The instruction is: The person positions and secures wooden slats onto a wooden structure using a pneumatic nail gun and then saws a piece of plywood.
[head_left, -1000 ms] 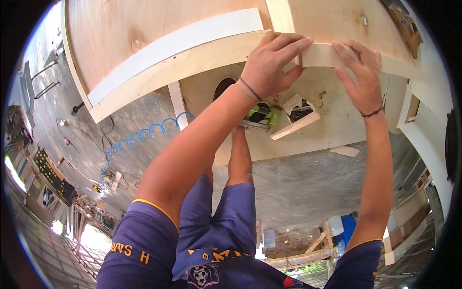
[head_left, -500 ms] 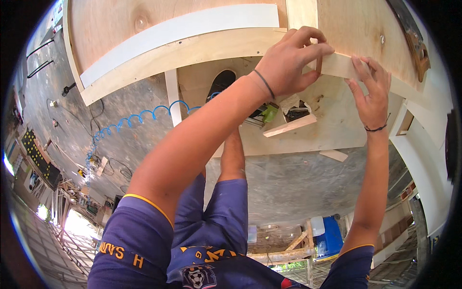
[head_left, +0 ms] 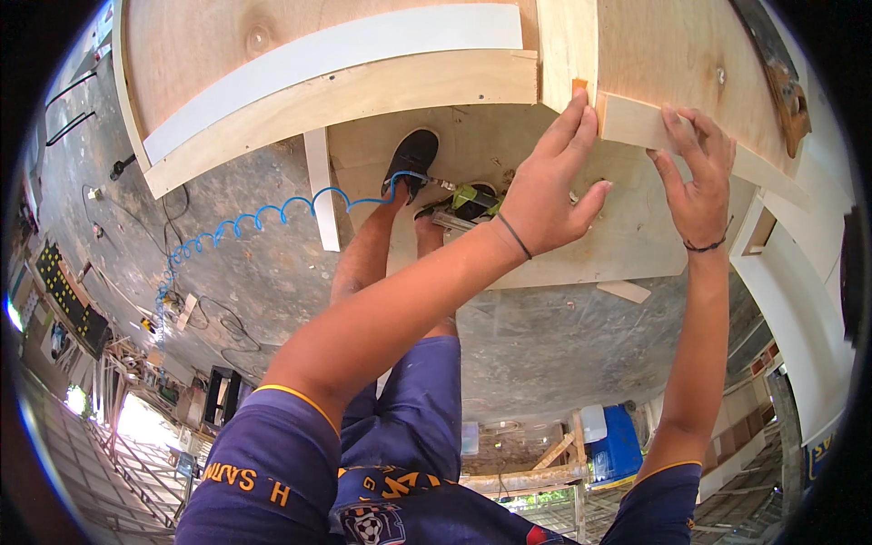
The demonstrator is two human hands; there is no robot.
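Through the feed, I grasp the pale strip [head_left: 627, 118] at the plywood panel [head_left: 663, 54]'s edge across its width with my right hand [head_left: 701, 186], sensible for likely light, stiff wood, my left hand [head_left: 549, 195] unclenched at the batten [head_left: 569, 45].

A spiralled blue plastic air hose [head_left: 283, 218] stretches above the scuffed grey concrete floor [head_left: 554, 345], its metal end beside a bright-green and black power tool [head_left: 472, 202]. A flat, pale wooden offcut [head_left: 624, 292] lies farther right. A brown-handled handsaw [head_left: 793, 111] sits at the upper right. At the lower right stands a blue plastic bin [head_left: 619, 445]; at the far left is a black board with yellow spots [head_left: 67, 292], near a dark open-fronted box [head_left: 221, 397].
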